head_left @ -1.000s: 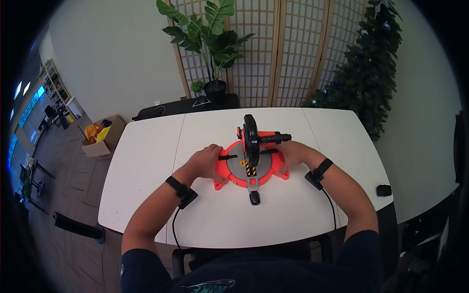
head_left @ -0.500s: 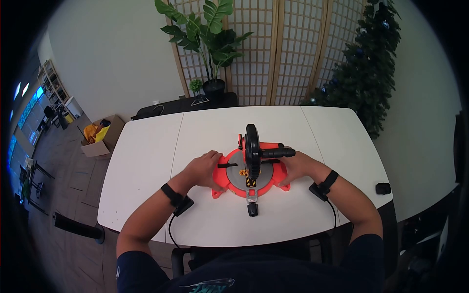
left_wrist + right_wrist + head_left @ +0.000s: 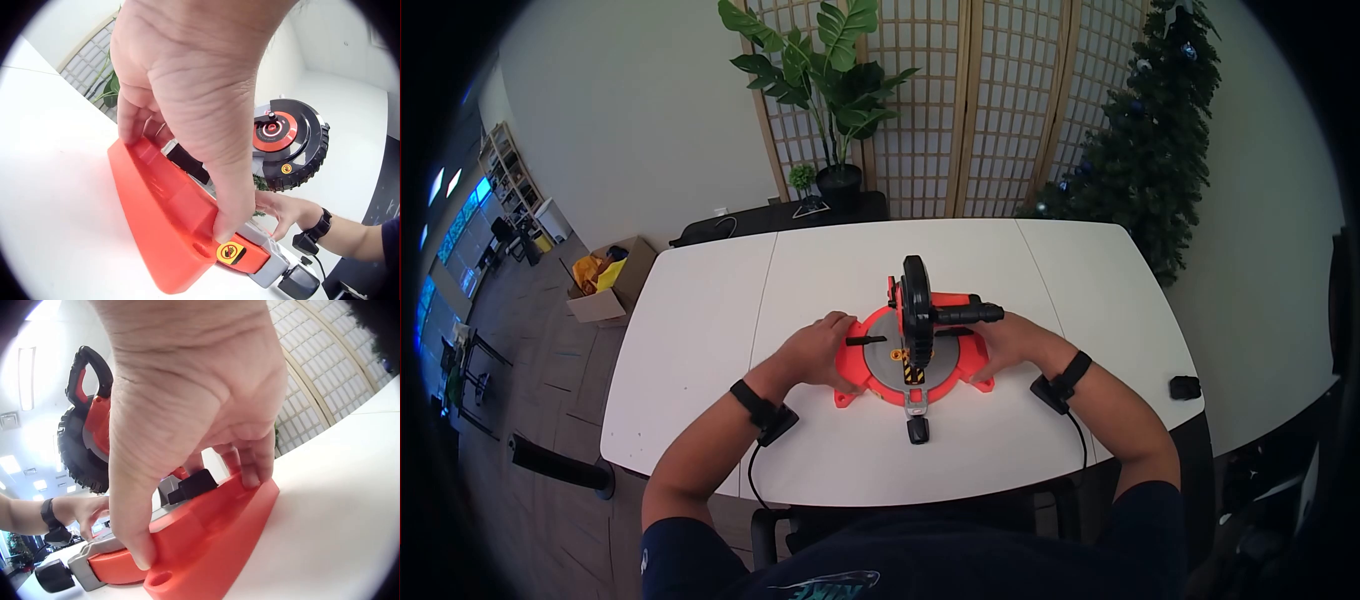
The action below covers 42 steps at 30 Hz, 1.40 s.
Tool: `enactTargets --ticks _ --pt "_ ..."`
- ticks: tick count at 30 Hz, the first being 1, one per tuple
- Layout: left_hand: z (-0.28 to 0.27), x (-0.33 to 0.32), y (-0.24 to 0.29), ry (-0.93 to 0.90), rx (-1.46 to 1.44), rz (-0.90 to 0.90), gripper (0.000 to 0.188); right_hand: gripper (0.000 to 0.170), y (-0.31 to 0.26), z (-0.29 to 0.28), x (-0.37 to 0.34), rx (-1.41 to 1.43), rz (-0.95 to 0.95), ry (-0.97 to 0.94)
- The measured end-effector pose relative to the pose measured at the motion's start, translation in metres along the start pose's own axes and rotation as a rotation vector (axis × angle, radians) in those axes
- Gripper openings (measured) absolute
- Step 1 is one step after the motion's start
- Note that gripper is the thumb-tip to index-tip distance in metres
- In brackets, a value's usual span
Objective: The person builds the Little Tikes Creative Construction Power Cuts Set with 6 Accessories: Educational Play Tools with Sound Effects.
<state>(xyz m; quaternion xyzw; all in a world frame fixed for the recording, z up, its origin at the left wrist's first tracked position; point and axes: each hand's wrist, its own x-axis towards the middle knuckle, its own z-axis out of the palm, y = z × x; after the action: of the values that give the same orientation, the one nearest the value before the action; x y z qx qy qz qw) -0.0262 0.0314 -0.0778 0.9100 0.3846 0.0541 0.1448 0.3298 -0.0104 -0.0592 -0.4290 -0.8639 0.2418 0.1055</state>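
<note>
A red and black toy mitre saw (image 3: 885, 375) stands on the white table, its grey round plate facing up and its black wheel-like guard (image 3: 916, 310) upright over the middle. The left hand (image 3: 812, 352) grips the left end of the red base; in the left wrist view its thumb lies at the front edge and the fingers curl over the back of the base (image 3: 156, 219). At the right end the right hand (image 3: 1012, 343) grips likewise, thumb in front and fingers behind on the base (image 3: 219, 550). A black knob (image 3: 918, 430) points toward the person.
On the white table (image 3: 700, 330), a small black object (image 3: 1185, 388) lies at the right edge. Behind stand a potted plant (image 3: 840, 180), a lattice screen and a decorated tree (image 3: 1145, 150). A cardboard box (image 3: 625, 290) sits on the floor at the left.
Since one second ago the saw has moved toward the person along the table, with both hands on its base. Between half a second ago and now it has hardly moved.
</note>
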Motion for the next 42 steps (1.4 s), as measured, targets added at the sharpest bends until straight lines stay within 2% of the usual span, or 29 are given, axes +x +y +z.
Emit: enactTargets --ticks 7,14,16,20,23,25,26,27,29,30,32,36,38,42 --pt "0.004 -0.001 -0.003 0.001 -0.008 -0.027 0.112 0.09 -0.011 -0.003 -0.003 0.028 -0.004 0.025" --pt "0.005 -0.003 -0.004 -0.038 -0.028 -0.075 0.118 0.094 0.009 0.011 0.0 0.037 -0.057 0.035" --pt "0.005 -0.006 -0.007 -0.048 -0.059 -0.044 0.118 0.096 0.01 0.014 -0.001 -0.018 0.106 -0.024" --pt "-0.009 -0.017 -0.007 -0.068 -0.117 -0.071 0.113 0.098 0.006 0.001 -0.016 0.006 0.065 0.006" --pt "-0.018 -0.031 -0.014 0.037 -0.178 -0.109 0.103 0.093 0.015 -0.009 -0.038 -0.045 0.154 0.113" --pt "-0.022 -0.043 -0.025 0.139 -0.261 -0.126 0.09 0.084 0.014 -0.022 -0.051 0.1 0.184 0.176" --pt "-0.023 -0.052 -0.028 0.252 -0.252 -0.1 0.074 0.073 0.009 -0.026 -0.059 0.06 0.179 0.247" --pt "-0.028 -0.059 -0.032 0.252 -0.251 -0.099 0.074 0.073 0.015 -0.029 -0.066 0.06 0.179 0.248" --pt "-0.039 -0.072 -0.041 0.259 -0.267 -0.227 0.061 0.063 0.031 -0.036 -0.085 0.048 0.17 0.376" --pt "-0.043 -0.08 -0.043 0.294 -0.261 -0.246 0.051 0.063 0.035 -0.04 -0.093 0.048 0.169 0.376" --pt "-0.052 -0.097 -0.05 0.305 -0.252 -0.269 0.048 0.05 0.04 -0.049 -0.113 0.033 0.204 0.476" --pt "-0.065 -0.132 -0.073 0.38 -0.203 -0.339 0.044 0.04 0.061 -0.061 -0.155 0.012 0.257 0.545" --pt "-0.071 -0.15 -0.082 0.398 -0.189 -0.378 0.043 0.029 0.064 -0.067 -0.177 -0.007 0.374 0.601" --pt "-0.07 -0.188 -0.1 0.449 -0.176 -0.449 0.041 0.023 0.088 -0.071 -0.231 -0.066 0.425 0.635"
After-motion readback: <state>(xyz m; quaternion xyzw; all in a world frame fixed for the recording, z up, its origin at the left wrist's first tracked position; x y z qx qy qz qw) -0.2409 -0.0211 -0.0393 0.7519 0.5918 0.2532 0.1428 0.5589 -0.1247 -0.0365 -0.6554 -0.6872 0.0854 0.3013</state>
